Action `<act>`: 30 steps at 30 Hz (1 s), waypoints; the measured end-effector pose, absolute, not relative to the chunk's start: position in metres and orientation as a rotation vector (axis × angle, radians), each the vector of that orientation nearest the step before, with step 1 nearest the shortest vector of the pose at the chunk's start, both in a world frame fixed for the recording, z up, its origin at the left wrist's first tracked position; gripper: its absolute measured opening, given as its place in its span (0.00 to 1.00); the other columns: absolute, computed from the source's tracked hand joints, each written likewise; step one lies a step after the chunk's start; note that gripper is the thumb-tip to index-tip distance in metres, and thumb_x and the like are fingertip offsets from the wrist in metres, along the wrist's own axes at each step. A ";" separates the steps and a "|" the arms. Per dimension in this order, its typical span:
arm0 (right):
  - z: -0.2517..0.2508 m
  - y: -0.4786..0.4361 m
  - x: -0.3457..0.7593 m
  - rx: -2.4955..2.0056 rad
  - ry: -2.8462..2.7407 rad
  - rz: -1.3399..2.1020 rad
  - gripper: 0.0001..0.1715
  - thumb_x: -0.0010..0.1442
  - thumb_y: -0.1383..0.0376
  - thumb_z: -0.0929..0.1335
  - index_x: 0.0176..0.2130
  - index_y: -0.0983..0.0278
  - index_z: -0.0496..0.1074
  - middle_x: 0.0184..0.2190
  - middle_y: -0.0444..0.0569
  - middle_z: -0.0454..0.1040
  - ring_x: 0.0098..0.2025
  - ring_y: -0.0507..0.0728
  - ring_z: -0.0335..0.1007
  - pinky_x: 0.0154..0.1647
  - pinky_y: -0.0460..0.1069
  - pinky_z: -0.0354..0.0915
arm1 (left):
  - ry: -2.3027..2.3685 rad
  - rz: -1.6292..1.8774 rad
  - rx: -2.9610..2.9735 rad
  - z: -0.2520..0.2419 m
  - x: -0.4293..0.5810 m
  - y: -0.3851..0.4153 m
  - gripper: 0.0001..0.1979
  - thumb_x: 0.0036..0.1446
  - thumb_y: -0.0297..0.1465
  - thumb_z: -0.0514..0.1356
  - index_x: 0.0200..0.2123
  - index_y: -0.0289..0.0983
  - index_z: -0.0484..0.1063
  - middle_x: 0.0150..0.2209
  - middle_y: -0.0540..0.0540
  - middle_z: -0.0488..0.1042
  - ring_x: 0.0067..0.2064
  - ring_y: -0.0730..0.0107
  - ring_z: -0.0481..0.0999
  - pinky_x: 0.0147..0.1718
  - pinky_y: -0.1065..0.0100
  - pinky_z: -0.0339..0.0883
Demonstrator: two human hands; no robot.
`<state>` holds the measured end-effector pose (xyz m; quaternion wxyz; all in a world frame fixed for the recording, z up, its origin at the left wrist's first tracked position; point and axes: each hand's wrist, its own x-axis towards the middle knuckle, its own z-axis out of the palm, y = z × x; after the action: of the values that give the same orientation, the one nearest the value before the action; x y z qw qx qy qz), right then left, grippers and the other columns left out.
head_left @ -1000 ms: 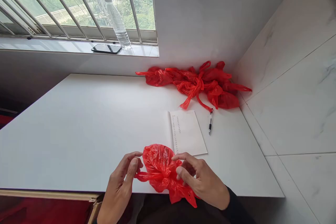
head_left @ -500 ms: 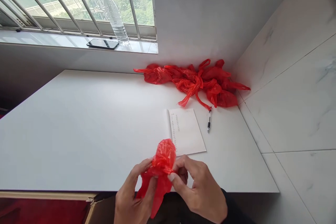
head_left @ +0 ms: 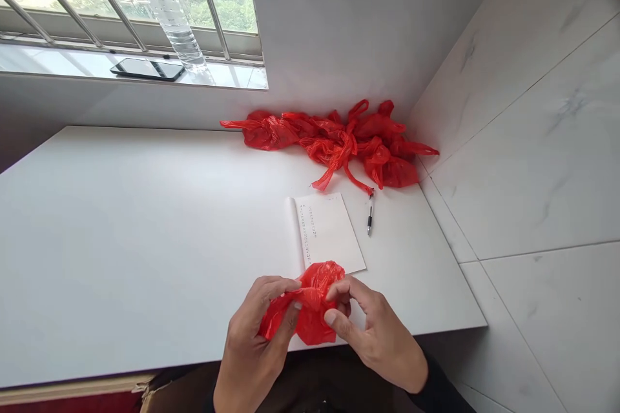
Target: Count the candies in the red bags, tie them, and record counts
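In the head view a crumpled red plastic bag is held up at the table's front edge, with a twisted or knotted part across its middle. My left hand is closed on the bag's left side, pinching it between thumb and fingers. At the bag's right side, my right hand has its thumb and index fingertip a little apart. The index finger touches or nearly touches the bag by the twist; its other fingers curl behind and are partly hidden.
A notebook with handwritten columns lies just beyond the bag, a pen to its right. Several knotted red plastic bags are heaped against the wall. On the sill stand a water bottle and a lying phone.
The bag has turned, its puffed end swinging right and its lower part lifting. My right thumb and index finger have parted from their pinch. The camera view has shifted slightly right.
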<state>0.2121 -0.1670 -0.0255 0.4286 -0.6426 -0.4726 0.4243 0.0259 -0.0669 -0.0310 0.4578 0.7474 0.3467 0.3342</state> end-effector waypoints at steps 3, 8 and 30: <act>-0.027 -0.166 0.216 -1.649 -1.158 0.993 0.12 0.71 0.56 0.64 0.37 0.59 0.70 0.33 0.44 0.70 0.35 0.55 0.65 0.39 0.50 0.63 | 0.938 0.747 1.844 -0.029 0.020 -0.060 0.05 0.64 0.32 0.61 0.43 0.47 0.76 0.39 0.49 0.74 0.40 0.66 0.75 0.36 0.67 0.70; -0.031 -0.169 0.221 -1.708 -1.049 0.978 0.16 0.73 0.53 0.61 0.38 0.59 0.68 0.35 0.45 0.69 0.38 0.56 0.66 0.39 0.50 0.63 | 1.104 0.702 1.776 -0.033 0.009 -0.055 0.04 0.65 0.37 0.61 0.38 0.45 0.71 0.37 0.51 0.71 0.36 0.68 0.71 0.36 0.68 0.67; -0.032 -0.168 0.223 -1.649 -0.889 1.013 0.14 0.67 0.55 0.68 0.49 0.57 0.67 0.32 0.41 0.64 0.35 0.54 0.64 0.41 0.49 0.64 | 1.061 0.761 1.905 -0.020 0.019 -0.059 0.05 0.62 0.38 0.63 0.40 0.48 0.77 0.40 0.50 0.77 0.43 0.64 0.77 0.42 0.67 0.70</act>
<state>0.2232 -0.1681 -0.0324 0.4845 -0.6774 -0.3650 0.4161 0.0190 -0.0588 -0.0198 0.4044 0.7544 0.4201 0.3013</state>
